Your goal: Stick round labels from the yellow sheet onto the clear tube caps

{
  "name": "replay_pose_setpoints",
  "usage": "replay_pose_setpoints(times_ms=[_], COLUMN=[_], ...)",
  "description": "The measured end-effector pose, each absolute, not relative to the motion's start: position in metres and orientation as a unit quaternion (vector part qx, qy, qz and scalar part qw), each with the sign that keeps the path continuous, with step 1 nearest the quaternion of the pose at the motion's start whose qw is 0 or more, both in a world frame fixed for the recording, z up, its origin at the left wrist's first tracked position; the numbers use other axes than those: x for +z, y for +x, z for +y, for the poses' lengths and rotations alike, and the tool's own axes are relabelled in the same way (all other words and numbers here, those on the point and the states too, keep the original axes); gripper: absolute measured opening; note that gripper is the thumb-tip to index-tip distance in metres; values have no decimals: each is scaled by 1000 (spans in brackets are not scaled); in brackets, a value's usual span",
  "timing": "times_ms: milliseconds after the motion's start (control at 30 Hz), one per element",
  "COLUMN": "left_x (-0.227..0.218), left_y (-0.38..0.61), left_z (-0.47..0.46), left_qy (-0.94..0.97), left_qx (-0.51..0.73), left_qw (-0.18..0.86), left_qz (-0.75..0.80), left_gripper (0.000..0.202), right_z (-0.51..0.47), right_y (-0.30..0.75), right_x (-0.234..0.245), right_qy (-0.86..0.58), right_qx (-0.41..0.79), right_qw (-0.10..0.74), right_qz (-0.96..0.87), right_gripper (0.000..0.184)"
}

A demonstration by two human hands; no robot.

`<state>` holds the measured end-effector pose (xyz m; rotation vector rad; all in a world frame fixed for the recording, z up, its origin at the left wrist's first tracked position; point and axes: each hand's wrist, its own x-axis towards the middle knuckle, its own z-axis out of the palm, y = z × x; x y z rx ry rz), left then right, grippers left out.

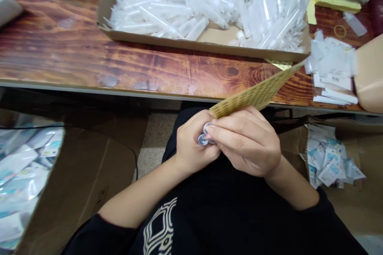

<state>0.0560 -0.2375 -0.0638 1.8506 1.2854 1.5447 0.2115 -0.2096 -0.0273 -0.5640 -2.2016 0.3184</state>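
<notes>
My left hand (191, 143) is closed round some small clear plastic tubes (204, 135), whose round ends show between my fingers. My right hand (248, 141) is closed too, with its fingers laid over the tube ends. It also grips a long yellow sheet of small stickers (257, 92) that slants up and right toward the table edge. Both hands rest over my lap, below the wooden table (89, 59).
A shallow cardboard box (209, 44) on the table holds a heap of clear plastic tubes. White sachets (332, 67) lie at the table's right end. Cardboard boxes with packets stand on the floor at left (26, 171) and right (332, 163).
</notes>
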Motion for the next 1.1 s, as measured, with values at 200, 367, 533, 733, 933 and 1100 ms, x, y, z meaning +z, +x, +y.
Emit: replay_pose_setpoints(times_ms=[200,367,533,733,933,1100], left_x=[-68,-63,-44,-36,-31,-22], left_y=[57,57,65,89,116,123], left_z=[-235,-237,-226,-190,-164,-155], left_qy=[659,687,726,752,742,664], left_qx=[567,504,426,462,468,414], left_qw=[206,213,173,189,226,361], left_qz=[449,479,513,430,423,508], left_gripper=[26,20,15,41,54,53], right_z=[-210,-215,-212,-188,-156,-133], right_y=[209,222,241,270,295,334], right_x=[-30,-17,0,18,21,27], right_qy=[-233,-254,-240,-278,-253,-255], right_qx=[275,269,229,237,277,320], right_qw=[480,367,344,317,304,382], right_qz=[-800,-854,-879,-875,-875,-829], right_gripper=[22,29,23,10,9,10])
